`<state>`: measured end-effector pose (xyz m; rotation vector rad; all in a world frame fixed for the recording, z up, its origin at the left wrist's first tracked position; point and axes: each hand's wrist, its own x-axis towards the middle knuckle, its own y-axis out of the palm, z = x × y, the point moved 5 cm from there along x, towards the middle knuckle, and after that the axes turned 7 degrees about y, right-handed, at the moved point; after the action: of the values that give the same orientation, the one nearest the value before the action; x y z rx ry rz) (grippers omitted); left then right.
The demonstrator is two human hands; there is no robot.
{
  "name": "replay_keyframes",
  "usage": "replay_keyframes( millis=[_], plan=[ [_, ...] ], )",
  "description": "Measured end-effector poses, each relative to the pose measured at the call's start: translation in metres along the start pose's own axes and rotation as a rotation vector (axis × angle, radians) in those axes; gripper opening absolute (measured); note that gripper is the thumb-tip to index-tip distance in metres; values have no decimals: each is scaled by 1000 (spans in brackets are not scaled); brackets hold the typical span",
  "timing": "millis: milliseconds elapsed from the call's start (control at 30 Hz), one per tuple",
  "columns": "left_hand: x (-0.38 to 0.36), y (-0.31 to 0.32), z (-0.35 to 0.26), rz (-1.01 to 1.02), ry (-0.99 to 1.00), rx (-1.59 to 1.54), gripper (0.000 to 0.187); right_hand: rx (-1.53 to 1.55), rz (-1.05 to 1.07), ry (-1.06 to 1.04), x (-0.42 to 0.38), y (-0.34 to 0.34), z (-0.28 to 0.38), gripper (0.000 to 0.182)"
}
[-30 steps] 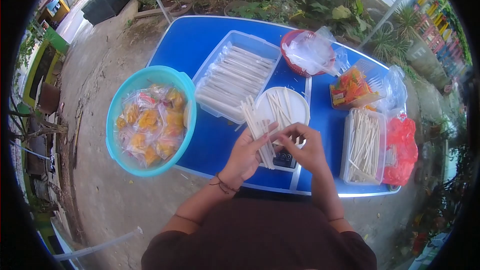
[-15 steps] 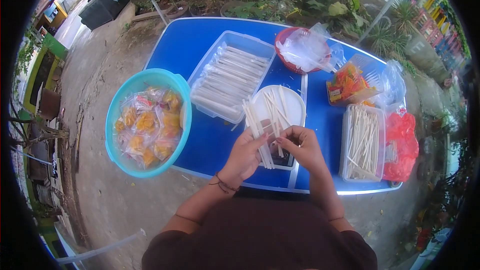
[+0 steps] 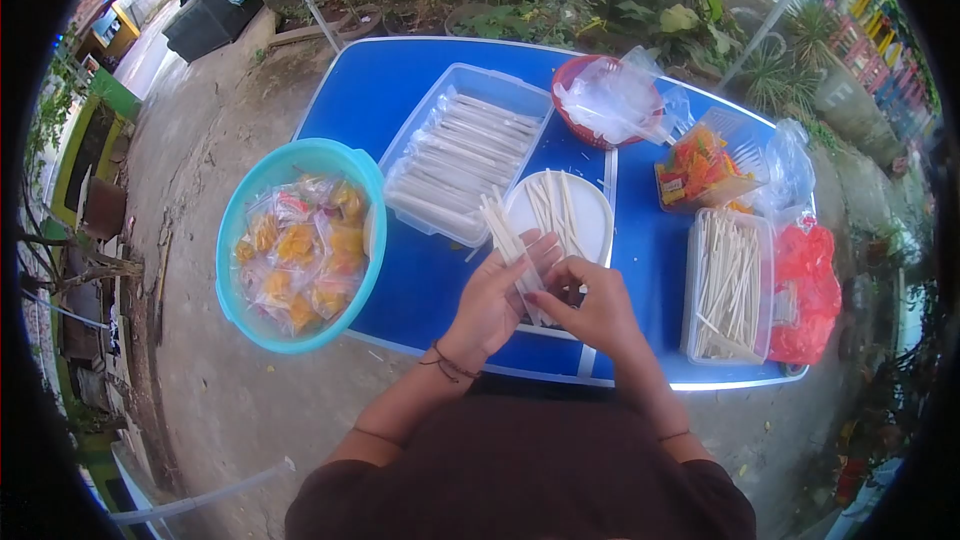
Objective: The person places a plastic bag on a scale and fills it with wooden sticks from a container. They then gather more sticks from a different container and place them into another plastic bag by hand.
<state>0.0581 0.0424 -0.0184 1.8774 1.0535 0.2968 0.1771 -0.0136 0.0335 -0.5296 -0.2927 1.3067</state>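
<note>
My left hand (image 3: 490, 302) is closed around a bundle of thin pale sticks (image 3: 505, 238), its thumb pressed across them. Against the lower end of that bundle, my right hand (image 3: 592, 302) has its thumb and fingers bent together; what they grip, if anything, is hidden. Behind both hands lies a white lid (image 3: 598, 215) with several loose pale sticks (image 3: 552, 208) on it. A dark container under my hands is mostly covered by them.
On the blue table (image 3: 375, 90) stand a clear tray (image 3: 460, 155) of wrapped sticks, a red basket (image 3: 570, 120) of plastic bags, an orange-filled container (image 3: 700, 170), a stick box (image 3: 727, 285) and a red bag (image 3: 805, 290). A turquoise basin (image 3: 228, 280) holds bagged food.
My right hand has moved against the bundle in my left hand. The sticks that stood between my hands now rest apart on the lid.
</note>
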Motion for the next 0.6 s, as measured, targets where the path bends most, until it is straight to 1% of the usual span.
replay_keyframes(
  millis=[200, 300, 400, 600],
  plan=[
    [1, 0, 4, -27, 16, 51, 42, 218, 29, 110, 3, 6, -21, 16],
    [1, 1, 3, 1, 8, 13, 42, 290, 36, 58, 5, 3, -25, 13],
    [0, 2, 2, -6, 24, 47, 43, 367, 60, 151, 5, 2, -31, 11],
    [0, 3, 0, -31, 40, 117, 44, 364, 79, 149, 4, -3, -31, 12]
  ],
)
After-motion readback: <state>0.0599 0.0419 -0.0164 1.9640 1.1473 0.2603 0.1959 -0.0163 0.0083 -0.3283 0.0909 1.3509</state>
